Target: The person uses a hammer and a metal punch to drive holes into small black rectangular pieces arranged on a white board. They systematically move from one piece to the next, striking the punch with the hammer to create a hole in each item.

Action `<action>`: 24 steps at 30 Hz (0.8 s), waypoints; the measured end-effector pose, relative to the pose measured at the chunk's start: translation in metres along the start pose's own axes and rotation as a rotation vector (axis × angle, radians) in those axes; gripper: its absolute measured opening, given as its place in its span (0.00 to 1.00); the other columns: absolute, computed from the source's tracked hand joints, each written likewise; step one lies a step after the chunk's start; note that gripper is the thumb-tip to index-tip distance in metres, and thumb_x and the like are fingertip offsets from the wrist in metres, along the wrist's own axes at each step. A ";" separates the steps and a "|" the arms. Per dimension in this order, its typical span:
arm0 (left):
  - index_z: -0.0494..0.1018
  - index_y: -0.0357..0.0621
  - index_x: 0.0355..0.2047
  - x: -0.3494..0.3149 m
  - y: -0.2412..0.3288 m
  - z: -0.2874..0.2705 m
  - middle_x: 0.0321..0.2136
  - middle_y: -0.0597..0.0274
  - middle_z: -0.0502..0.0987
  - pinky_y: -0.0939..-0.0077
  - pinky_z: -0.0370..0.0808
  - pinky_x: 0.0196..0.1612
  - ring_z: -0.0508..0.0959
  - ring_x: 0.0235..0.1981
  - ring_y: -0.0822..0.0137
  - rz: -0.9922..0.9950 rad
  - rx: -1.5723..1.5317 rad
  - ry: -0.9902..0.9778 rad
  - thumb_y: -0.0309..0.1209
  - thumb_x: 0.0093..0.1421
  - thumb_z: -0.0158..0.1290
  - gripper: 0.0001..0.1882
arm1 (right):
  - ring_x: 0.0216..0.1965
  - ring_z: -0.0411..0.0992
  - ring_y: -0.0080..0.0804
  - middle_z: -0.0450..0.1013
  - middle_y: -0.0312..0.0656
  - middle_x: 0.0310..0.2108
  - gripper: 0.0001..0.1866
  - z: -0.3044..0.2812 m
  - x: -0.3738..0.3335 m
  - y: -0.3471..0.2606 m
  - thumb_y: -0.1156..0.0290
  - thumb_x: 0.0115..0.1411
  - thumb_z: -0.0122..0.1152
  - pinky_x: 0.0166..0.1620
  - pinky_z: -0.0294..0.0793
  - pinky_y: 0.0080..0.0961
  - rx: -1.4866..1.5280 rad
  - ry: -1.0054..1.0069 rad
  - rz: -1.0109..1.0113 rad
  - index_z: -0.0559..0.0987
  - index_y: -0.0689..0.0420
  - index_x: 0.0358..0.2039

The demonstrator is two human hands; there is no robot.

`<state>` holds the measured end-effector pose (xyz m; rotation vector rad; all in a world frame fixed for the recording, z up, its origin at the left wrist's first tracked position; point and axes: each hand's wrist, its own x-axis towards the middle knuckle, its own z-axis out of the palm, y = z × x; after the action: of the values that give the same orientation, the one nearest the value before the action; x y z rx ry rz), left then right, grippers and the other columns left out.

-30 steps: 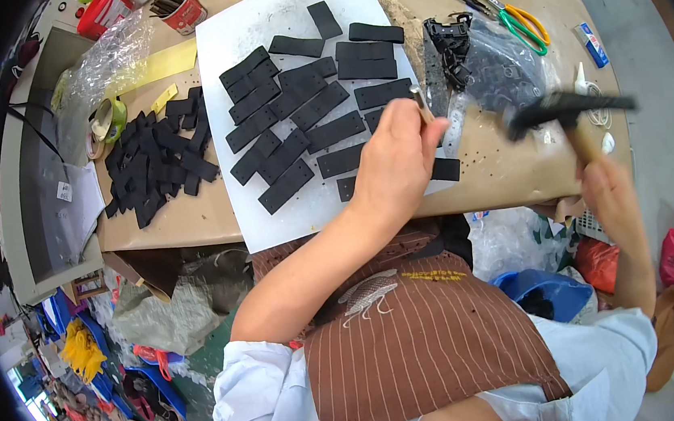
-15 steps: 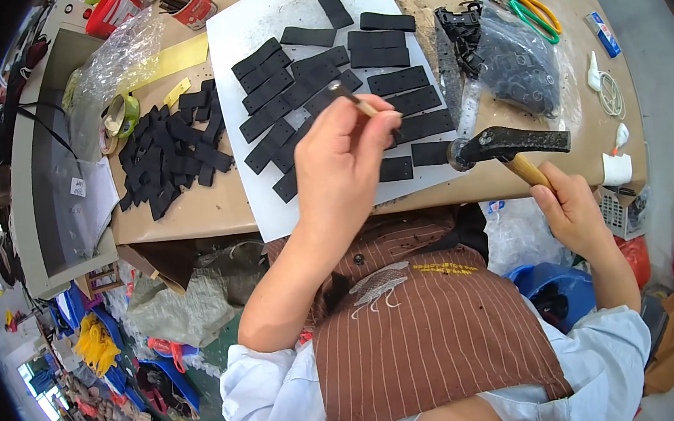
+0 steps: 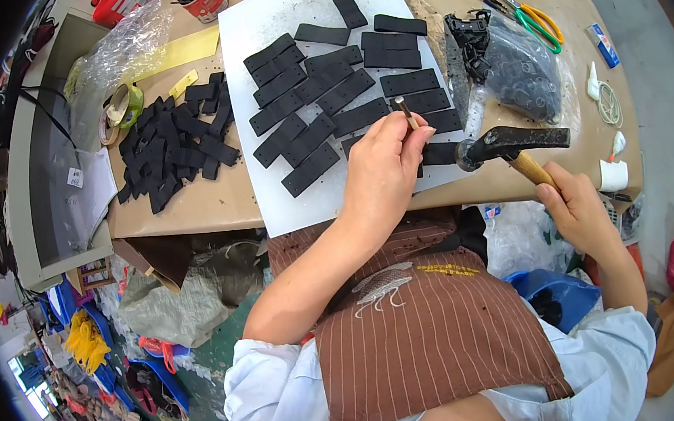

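Note:
My left hand (image 3: 378, 170) is closed around a slim metal punch (image 3: 405, 111), whose top end sticks up above the fingers. It hovers over or rests on the right part of a white board (image 3: 254, 24); its lower tip is hidden behind the fingers. Flat black strips (image 3: 312, 164), many with small holes near the ends, lie in rough rows on the board around that hand. To the right, my right hand (image 3: 574, 208) grips the wooden handle of a hammer (image 3: 519, 142). The hammer's dark head is level with the board's right edge, a short way from the left hand.
A heap of black strips (image 3: 176, 145) lies left of the board beside a tape roll (image 3: 126, 106). On the right are a clear bag of dark parts (image 3: 527, 78), scissors (image 3: 534, 21), a blue box (image 3: 603, 45) and a coiled white cord (image 3: 609, 99). A red can (image 3: 206, 4) stands behind.
My left hand has moved right across the board with the punch, which now stands more upright. The hammer in my right hand has barely moved. The view has shifted slightly.

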<state>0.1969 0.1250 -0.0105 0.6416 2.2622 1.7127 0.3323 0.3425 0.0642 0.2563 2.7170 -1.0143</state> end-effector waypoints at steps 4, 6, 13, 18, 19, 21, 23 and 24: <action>0.70 0.33 0.32 -0.001 -0.009 0.003 0.30 0.60 0.75 0.81 0.77 0.30 0.77 0.27 0.74 0.142 0.073 0.040 0.24 0.61 0.49 0.04 | 0.14 0.59 0.43 0.60 0.49 0.13 0.16 -0.009 0.004 -0.004 0.64 0.63 0.50 0.22 0.58 0.34 -0.024 -0.030 0.004 0.64 0.63 0.25; 0.70 0.33 0.32 -0.002 -0.008 0.002 0.29 0.60 0.75 0.81 0.77 0.29 0.77 0.26 0.74 0.154 0.117 0.052 0.23 0.61 0.49 0.04 | 0.15 0.61 0.36 0.61 0.45 0.13 0.15 -0.023 0.006 -0.004 0.63 0.63 0.50 0.22 0.58 0.32 -0.065 0.086 -0.065 0.66 0.62 0.25; 0.68 0.35 0.32 -0.002 -0.003 0.000 0.29 0.55 0.75 0.72 0.75 0.28 0.76 0.25 0.62 0.314 0.217 -0.001 0.24 0.58 0.52 0.05 | 0.17 0.60 0.17 0.64 0.29 0.15 0.17 -0.085 -0.009 -0.011 0.58 0.65 0.46 0.21 0.59 0.21 0.635 0.529 -0.217 0.71 0.59 0.30; 0.65 0.37 0.30 -0.011 -0.001 0.000 0.28 0.52 0.72 0.61 0.73 0.28 0.75 0.28 0.49 0.231 0.333 0.062 0.26 0.56 0.54 0.09 | 0.16 0.54 0.10 0.60 0.25 0.15 0.21 -0.056 0.024 -0.058 0.55 0.66 0.43 0.19 0.52 0.12 0.022 0.021 -0.359 0.70 0.63 0.34; 0.65 0.36 0.31 -0.008 -0.005 0.002 0.28 0.54 0.73 0.67 0.74 0.28 0.76 0.26 0.55 0.220 0.264 0.060 0.25 0.58 0.52 0.07 | 0.16 0.54 0.09 0.59 0.25 0.15 0.21 -0.055 0.015 -0.054 0.55 0.67 0.42 0.19 0.51 0.11 0.209 0.095 -0.316 0.70 0.63 0.33; 0.67 0.34 0.32 0.001 -0.012 0.002 0.27 0.59 0.75 0.77 0.75 0.27 0.77 0.24 0.67 0.200 0.133 0.052 0.22 0.60 0.50 0.04 | 0.15 0.52 0.08 0.58 0.24 0.15 0.22 -0.058 0.007 -0.045 0.53 0.67 0.41 0.19 0.48 0.10 0.378 0.173 -0.229 0.70 0.62 0.34; 0.66 0.33 0.30 0.001 -0.010 -0.002 0.27 0.59 0.75 0.78 0.75 0.27 0.76 0.23 0.69 0.209 0.145 -0.009 0.23 0.60 0.50 0.05 | 0.14 0.50 0.08 0.57 0.24 0.14 0.23 -0.062 0.003 -0.039 0.51 0.67 0.39 0.18 0.46 0.08 0.343 0.179 -0.149 0.70 0.61 0.38; 0.66 0.33 0.29 0.001 -0.011 -0.002 0.27 0.59 0.75 0.78 0.74 0.27 0.75 0.22 0.70 0.199 0.130 -0.020 0.23 0.60 0.50 0.05 | 0.14 0.49 0.07 0.56 0.24 0.14 0.22 -0.059 0.004 -0.039 0.53 0.67 0.39 0.18 0.45 0.09 0.285 0.162 -0.131 0.70 0.61 0.38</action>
<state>0.1932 0.1208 -0.0198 0.9364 2.3809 1.6434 0.3095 0.3526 0.1309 0.2193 2.7543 -1.4811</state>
